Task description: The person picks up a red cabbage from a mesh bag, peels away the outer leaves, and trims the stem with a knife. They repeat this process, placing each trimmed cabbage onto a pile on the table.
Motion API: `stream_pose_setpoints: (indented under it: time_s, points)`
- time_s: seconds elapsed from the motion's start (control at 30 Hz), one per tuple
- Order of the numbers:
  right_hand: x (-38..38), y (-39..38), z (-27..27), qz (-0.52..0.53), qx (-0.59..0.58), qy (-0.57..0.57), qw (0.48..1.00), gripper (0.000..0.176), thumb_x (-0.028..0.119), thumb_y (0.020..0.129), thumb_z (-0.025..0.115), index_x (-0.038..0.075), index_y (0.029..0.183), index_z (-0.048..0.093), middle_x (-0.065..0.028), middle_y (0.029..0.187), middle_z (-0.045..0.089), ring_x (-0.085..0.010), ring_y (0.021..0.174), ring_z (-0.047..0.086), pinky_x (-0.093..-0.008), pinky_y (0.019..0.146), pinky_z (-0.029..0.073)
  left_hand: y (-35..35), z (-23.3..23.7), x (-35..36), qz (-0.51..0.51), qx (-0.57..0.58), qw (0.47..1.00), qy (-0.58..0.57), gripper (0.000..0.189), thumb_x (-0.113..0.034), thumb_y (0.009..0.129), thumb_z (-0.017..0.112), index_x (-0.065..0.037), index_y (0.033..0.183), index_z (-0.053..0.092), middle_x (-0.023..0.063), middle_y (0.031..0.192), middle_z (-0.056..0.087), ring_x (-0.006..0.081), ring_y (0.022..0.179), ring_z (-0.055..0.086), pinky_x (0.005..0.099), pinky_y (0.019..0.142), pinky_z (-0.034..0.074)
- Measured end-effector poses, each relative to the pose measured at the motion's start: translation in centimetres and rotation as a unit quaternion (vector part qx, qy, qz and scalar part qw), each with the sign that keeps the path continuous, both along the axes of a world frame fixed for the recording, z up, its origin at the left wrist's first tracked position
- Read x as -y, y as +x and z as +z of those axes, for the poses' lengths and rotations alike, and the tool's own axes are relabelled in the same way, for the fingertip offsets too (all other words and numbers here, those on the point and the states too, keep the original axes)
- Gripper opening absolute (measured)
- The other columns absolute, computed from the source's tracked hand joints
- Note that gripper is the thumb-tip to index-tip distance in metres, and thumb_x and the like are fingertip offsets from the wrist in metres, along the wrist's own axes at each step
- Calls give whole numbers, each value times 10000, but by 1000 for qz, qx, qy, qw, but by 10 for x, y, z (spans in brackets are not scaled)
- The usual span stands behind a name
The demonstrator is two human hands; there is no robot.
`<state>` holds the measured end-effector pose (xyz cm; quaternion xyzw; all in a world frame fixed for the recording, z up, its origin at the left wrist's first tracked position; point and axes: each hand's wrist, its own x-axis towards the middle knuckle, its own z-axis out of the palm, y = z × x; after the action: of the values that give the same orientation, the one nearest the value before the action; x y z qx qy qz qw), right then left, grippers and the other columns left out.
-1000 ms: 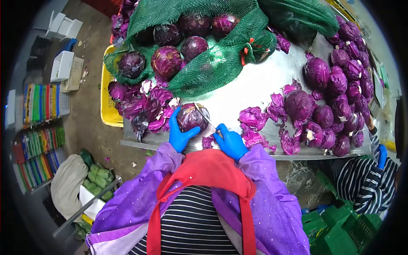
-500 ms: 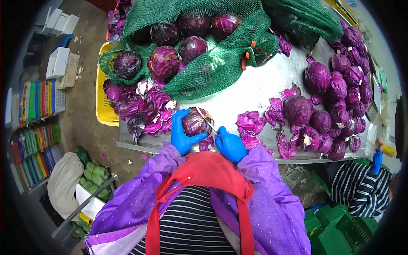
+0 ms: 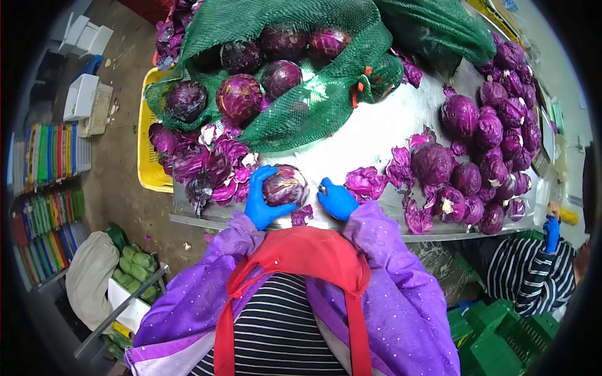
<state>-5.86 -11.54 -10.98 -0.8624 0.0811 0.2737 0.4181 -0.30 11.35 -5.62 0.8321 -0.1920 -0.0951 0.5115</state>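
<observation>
My left hand (image 3: 262, 203), in a blue glove, is wrapped round the left and near sides of a red cabbage (image 3: 285, 186) on the metal table (image 3: 351, 141). Streaks of pale, veined leaf show on the cabbage's top. To its right, a little apart from it, my right hand (image 3: 337, 200) is closed, also gloved in blue. A small bit of the knife (image 3: 322, 188) pokes out at the fingers; its blade is hardly visible now. A torn purple leaf (image 3: 302, 215) lies between my hands.
A green mesh bag (image 3: 295, 128) holding several cabbages lies at the back. Loose leaves (image 3: 213, 164) are heaped at left beside a yellow crate (image 3: 148, 156). Many cabbages (image 3: 459, 116) are piled at right. Another person's gloved hand (image 3: 552, 233) shows at far right.
My right hand has drawn the knife off the cabbage, and its curved blade no longer shows across the top. The cabbage has been turned in my left hand, showing paler leaf.
</observation>
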Motion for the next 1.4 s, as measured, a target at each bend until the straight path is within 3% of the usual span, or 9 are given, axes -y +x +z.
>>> stream_pose_setpoints:
  time_s: [0.17, 0.3, 0.33, 0.43, 0.53, 0.77, 0.97, 1.17, 1.4]
  points:
    - [-11, 10, 63, -132, -140, 268, 944, 444, 326, 898, 566, 33, 1228, 520, -53, 819, 617, -82, 481, 485, -238, 428, 402, -8, 24, -30, 117, -314, 920, -202, 868, -186, 620, 844, -47, 1327, 359, 152, 1256, 450, 261, 1191, 456, 397, 1016, 387]
    - [-39, 22, 84, -114, -122, 374, 912, 519, 353, 946, 506, 62, 1365, 410, -25, 772, 562, -61, 467, 428, -224, 407, 365, -18, 1, -14, 195, -218, 949, -117, 778, -170, 664, 826, -47, 1282, 370, 153, 1190, 487, 234, 1098, 505, 358, 954, 431]
    - [-36, 25, 79, -62, -141, 324, 934, 612, 412, 944, 473, 50, 1413, 323, -171, 1169, 578, -184, 635, 608, -307, 516, 488, -18, -1, -10, 204, -204, 950, -119, 748, -175, 666, 827, -49, 1251, 378, 151, 1178, 487, 232, 1070, 513, 348, 938, 435]
    - [-33, 20, 60, 13, 70, 189, 979, 612, 418, 953, 445, 32, 1410, 317, -226, 1264, 529, -345, 893, 644, -394, 760, 508, -23, -7, 3, 224, -212, 938, -156, 769, -178, 661, 832, -49, 1257, 363, 144, 1176, 475, 235, 1080, 506, 349, 938, 436]
    - [-27, 19, 76, 2, 43, 164, 986, 594, 423, 962, 415, 60, 1420, 309, -258, 1272, 510, -415, 1075, 567, -437, 922, 427, -23, -7, 13, 203, -233, 933, -182, 754, -172, 660, 832, -45, 1235, 361, 141, 1174, 458, 226, 1077, 499, 349, 925, 444]
    - [-8, 30, 1, -189, -8, 200, 961, 327, 297, 966, 457, 62, 1189, 502, -100, 770, 629, -170, 716, 602, -329, 668, 482, -22, -17, 7, 145, -151, 971, -115, 710, -171, 683, 820, -47, 1220, 371, 139, 1161, 479, 226, 1067, 508, 356, 925, 436]
    - [-16, 19, 64, -72, 64, 97, 991, 379, 338, 968, 456, 71, 1237, 478, -139, 887, 675, -271, 789, 660, -365, 734, 499, -18, -22, -8, 146, -174, 968, -109, 854, -218, 657, 840, -15, 1303, 321, 155, 1211, 440, 258, 1135, 460, 383, 988, 387]
    - [13, -4, 33, -247, 66, 199, 946, 323, 273, 967, 470, 39, 1184, 521, -108, 797, 643, -193, 765, 621, -320, 716, 480, -30, -1, -7, 176, -183, 963, -90, 961, -234, 595, 876, -11, 1314, 280, 191, 1220, 420, 279, 1133, 461, 391, 985, 398]
    - [20, 2, 71, -172, 193, -17, 966, 426, 291, 930, 536, 24, 1255, 469, -203, 982, 631, -332, 871, 633, -398, 776, 486, -19, 10, 14, 84, -74, 994, -13, 1006, -320, 542, 895, 5, 1294, 312, 192, 1219, 426, 301, 1142, 459, 396, 991, 389]
